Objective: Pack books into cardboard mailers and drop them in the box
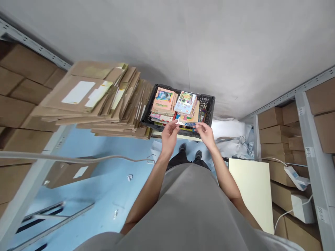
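A black plastic crate (209, 104) stands in front of me, filled with printed booklets or card packs. Pinkish ones form a pile (164, 101) on its left side, and a light-blue pile (185, 103) sits beside it. My left hand (170, 135) is at the crate's near edge, thumb and fingers closed in a pinch. Level with it, my right hand (205, 133) pinches too, at the near right part of the crate. Between my fingertips shows a blue and white printed piece (186, 122) with large letters. Whether either hand grips it, I cannot make out.
A tall stack of flattened cardboard boxes (104, 94) leans left of the crate. Shelves with brown cartons (277, 129) flank both sides. A pale board (251, 191) lies at my right, near a power strip (295, 177). A cable (104, 158) crosses at left above the blue floor.
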The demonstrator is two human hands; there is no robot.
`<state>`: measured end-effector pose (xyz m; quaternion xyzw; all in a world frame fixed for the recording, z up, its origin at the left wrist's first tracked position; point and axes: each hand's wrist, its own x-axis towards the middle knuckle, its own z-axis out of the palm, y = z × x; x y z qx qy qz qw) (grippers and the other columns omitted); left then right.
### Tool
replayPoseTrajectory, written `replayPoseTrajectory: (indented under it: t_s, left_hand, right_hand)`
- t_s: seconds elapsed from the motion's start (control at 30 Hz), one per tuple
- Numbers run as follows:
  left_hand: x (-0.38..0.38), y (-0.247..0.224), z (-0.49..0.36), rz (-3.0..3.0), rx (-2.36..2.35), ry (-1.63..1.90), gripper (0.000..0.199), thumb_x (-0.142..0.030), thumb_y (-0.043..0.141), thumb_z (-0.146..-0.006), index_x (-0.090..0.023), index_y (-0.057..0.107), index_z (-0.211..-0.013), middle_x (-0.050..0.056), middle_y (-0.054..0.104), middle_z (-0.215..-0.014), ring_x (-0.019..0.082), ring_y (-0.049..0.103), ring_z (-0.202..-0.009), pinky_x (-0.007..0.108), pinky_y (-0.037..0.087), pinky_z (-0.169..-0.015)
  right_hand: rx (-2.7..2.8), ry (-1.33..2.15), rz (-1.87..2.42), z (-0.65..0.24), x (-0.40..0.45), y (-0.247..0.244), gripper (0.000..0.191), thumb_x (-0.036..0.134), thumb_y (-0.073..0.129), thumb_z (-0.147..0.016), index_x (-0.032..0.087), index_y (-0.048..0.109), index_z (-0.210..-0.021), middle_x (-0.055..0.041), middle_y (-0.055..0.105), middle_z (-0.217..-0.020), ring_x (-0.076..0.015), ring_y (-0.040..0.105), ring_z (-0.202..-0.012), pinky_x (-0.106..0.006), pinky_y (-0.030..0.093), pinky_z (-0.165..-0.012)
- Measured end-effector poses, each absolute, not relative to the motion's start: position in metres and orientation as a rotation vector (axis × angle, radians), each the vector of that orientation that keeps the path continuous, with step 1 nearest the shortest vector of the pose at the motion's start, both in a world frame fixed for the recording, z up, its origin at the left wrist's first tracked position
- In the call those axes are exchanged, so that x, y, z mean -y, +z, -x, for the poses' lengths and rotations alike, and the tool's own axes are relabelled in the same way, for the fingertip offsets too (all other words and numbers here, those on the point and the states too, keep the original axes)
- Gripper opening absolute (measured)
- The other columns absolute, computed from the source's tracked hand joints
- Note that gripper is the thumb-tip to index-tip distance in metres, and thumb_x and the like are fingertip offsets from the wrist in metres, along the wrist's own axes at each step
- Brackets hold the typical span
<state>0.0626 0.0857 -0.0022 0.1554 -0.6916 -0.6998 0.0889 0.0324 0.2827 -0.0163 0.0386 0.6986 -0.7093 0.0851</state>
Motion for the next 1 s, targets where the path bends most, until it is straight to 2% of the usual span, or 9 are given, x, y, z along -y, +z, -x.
replayPoseTrajectory:
  t_s: [0.13,0.27,0.4,0.5,0.73,0.83,0.9,0.93,1.0]
  left_hand:
    - [-0.070,-0.019,-0.011,-0.424,2.176,-1.983,0.044,-0.036,0.072,-0.093,-0.023,0.073,-0.136,0.014,0.076,-0.145,0.031,0.071,-0.139,0.046,0.061,-0.116]
    - [-0.054,-0.038,0.036,-0.296,2.301,-1.832,0.046,-0.029,0.069,-0.092,-0.020,0.073,-0.138,0.017,0.071,-0.153,0.033,0.064,-0.147,0.051,0.055,-0.123]
    - [-0.042,-0.055,0.056,-0.166,2.428,-1.774,0.045,-0.024,0.074,-0.087,-0.019,0.075,-0.131,0.018,0.074,-0.147,0.036,0.063,-0.147,0.056,0.045,-0.133]
    - [-0.038,-0.063,0.051,-0.113,2.496,-1.781,0.040,-0.027,0.073,-0.091,-0.019,0.076,-0.130,0.019,0.075,-0.143,0.039,0.064,-0.145,0.060,0.044,-0.133]
    - [-0.042,-0.058,0.014,0.195,2.722,-1.753,0.042,-0.028,0.068,-0.098,-0.021,0.073,-0.139,0.018,0.073,-0.153,0.037,0.064,-0.149,0.060,0.053,-0.127]
    - [-0.046,-0.041,0.009,0.308,2.778,-1.878,0.037,-0.028,0.064,-0.102,-0.022,0.074,-0.137,0.015,0.081,-0.141,0.032,0.079,-0.125,0.052,0.063,-0.114]
    - [-0.051,-0.022,0.013,0.392,2.731,-1.931,0.035,-0.029,0.060,-0.105,-0.022,0.074,-0.137,0.013,0.083,-0.133,0.027,0.082,-0.107,0.047,0.067,-0.105]
    - [-0.055,-0.011,0.017,0.442,2.683,-1.905,0.035,-0.029,0.058,-0.107,-0.022,0.073,-0.138,0.013,0.083,-0.134,0.026,0.082,-0.107,0.046,0.067,-0.105]
    - [-0.068,0.012,0.025,0.581,2.560,-1.743,0.035,-0.032,0.058,-0.110,-0.022,0.074,-0.139,0.014,0.081,-0.140,0.028,0.078,-0.126,0.048,0.060,-0.118]
  right_hand:
    - [-2.246,-1.970,-0.179,0.005,-0.261,-0.034,0.047,0.066,0.070,-0.096,0.023,0.076,-0.113,-0.0079,0.086,-0.105,-0.0264,0.082,-0.094,-0.039,0.066,-0.090]
    - [-2.513,-1.744,-0.299,0.030,-0.240,-0.041,0.038,0.052,0.071,-0.101,0.021,0.074,-0.123,-0.0066,0.085,-0.102,-0.0257,0.080,-0.095,-0.037,0.062,-0.092]
    - [-2.610,-1.574,-0.406,0.040,-0.222,-0.048,0.036,0.047,0.073,-0.103,0.020,0.074,-0.126,-0.0066,0.085,-0.100,-0.0257,0.079,-0.094,-0.036,0.060,-0.090]
    - [-2.606,-1.582,-0.491,0.037,-0.213,-0.054,0.031,0.043,0.072,-0.103,0.021,0.074,-0.125,-0.0053,0.085,-0.100,-0.0247,0.080,-0.094,-0.035,0.060,-0.091]
    - [-2.578,-1.914,-0.809,0.029,-0.206,-0.066,0.041,0.060,0.068,-0.099,0.021,0.072,-0.112,-0.0085,0.084,-0.101,-0.0257,0.079,-0.093,-0.036,0.063,-0.088]
    - [-2.530,-2.076,-0.921,0.027,-0.211,-0.061,0.046,0.066,0.067,-0.096,0.022,0.067,-0.109,-0.0110,0.083,-0.105,-0.0259,0.078,-0.096,-0.037,0.065,-0.087]
    - [-2.515,-2.162,-0.906,0.020,-0.219,-0.049,0.052,0.072,0.066,-0.095,0.022,0.066,-0.112,-0.0117,0.083,-0.108,-0.0255,0.077,-0.095,-0.037,0.065,-0.084]
    - [-2.535,-2.183,-0.876,0.013,-0.224,-0.040,0.055,0.074,0.066,-0.095,0.022,0.067,-0.113,-0.0116,0.083,-0.108,-0.0252,0.077,-0.094,-0.036,0.065,-0.083]
    - [-2.623,-2.174,-0.809,-0.007,-0.238,-0.018,0.056,0.075,0.069,-0.096,0.022,0.070,-0.116,-0.0108,0.084,-0.110,-0.0247,0.077,-0.094,-0.036,0.065,-0.083]
